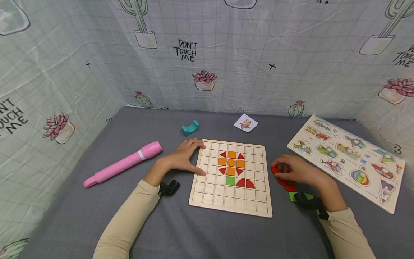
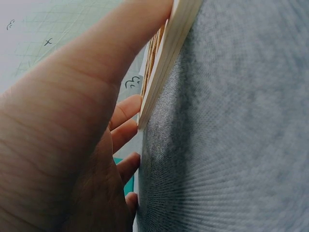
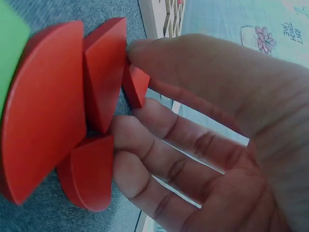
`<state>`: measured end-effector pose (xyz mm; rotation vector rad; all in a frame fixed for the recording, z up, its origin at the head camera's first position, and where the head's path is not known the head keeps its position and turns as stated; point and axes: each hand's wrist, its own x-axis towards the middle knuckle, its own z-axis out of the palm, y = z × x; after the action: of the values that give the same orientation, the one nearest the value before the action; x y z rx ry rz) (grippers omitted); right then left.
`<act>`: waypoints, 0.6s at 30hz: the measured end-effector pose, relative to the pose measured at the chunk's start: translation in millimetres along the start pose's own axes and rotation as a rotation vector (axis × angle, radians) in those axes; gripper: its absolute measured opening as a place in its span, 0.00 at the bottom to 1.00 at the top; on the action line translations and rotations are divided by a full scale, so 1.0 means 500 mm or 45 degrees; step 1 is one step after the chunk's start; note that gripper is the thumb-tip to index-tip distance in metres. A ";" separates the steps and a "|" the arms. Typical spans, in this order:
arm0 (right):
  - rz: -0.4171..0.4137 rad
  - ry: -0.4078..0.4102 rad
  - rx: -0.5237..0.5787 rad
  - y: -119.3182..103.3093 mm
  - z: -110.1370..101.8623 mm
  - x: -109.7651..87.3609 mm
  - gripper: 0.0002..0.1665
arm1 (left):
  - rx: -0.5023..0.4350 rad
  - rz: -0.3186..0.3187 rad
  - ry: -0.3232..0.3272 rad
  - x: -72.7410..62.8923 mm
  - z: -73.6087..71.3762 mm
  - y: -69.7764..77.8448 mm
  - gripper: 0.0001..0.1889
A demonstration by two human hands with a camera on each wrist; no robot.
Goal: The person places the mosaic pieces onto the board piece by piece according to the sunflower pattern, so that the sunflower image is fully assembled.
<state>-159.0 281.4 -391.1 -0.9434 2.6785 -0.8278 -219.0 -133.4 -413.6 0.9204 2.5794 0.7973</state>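
Observation:
A square wooden grid board (image 1: pixel 207 198) carries orange squares (image 1: pixel 231 154), an orange circle (image 1: pixel 231 163), red triangles (image 1: pixel 240 156), a green square (image 1: pixel 230 180) and two red quarter circles (image 1: pixel 250 183). My left hand (image 1: pixel 184 156) rests at the board's left side, thumb and forefinger spread along its edge (image 2: pixel 159 82). Right of the board, my right hand (image 1: pixel 295 169) pinches a red piece (image 3: pixel 138 82) between thumb and fingers; the thumb hides part of it. Several more red pieces (image 3: pixel 48 106) lie under that hand, next to green pieces (image 1: pixel 292 196).
A pink tube-shaped object (image 1: pixel 123 166) lies at left. Behind the board are a teal curved block (image 1: pixel 191 128) and a small picture card (image 1: pixel 245 123). A picture puzzle board (image 1: pixel 347 162) lies at right, close to my right hand. A printed curtain (image 1: pixel 226 54) hangs behind.

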 end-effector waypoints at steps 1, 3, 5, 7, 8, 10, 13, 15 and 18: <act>0.005 0.003 -0.002 -0.001 0.001 0.000 0.14 | -0.001 -0.003 -0.001 0.000 0.000 0.000 0.46; 0.012 0.008 -0.003 -0.001 0.002 0.001 0.14 | -0.002 -0.006 -0.003 -0.001 0.000 0.001 0.46; 0.014 0.008 -0.002 -0.001 0.004 0.003 0.15 | -0.003 -0.010 -0.005 -0.001 0.000 0.001 0.46; 0.006 0.005 0.000 -0.001 0.005 0.004 0.14 | -0.004 -0.012 -0.007 -0.001 0.000 0.001 0.46; -0.001 0.003 0.004 -0.002 0.006 0.004 0.14 | -0.004 -0.011 -0.007 -0.001 0.000 0.001 0.46; -0.011 -0.002 0.012 -0.005 0.006 0.004 0.14 | -0.005 -0.003 -0.002 -0.001 0.000 0.000 0.46; -0.034 -0.007 0.017 -0.010 0.004 0.005 0.14 | -0.003 -0.004 -0.005 -0.001 0.001 -0.001 0.45; -0.055 -0.001 0.015 -0.015 0.003 0.006 0.14 | -0.003 -0.005 -0.006 -0.001 0.002 -0.002 0.46; -0.081 -0.008 0.023 -0.026 0.001 0.009 0.15 | -0.007 -0.010 -0.010 0.000 0.003 -0.003 0.46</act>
<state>-155.6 270.0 -384.3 -1.0300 2.6436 -0.8588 -219.1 -133.9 -415.7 0.9090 2.5715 0.7970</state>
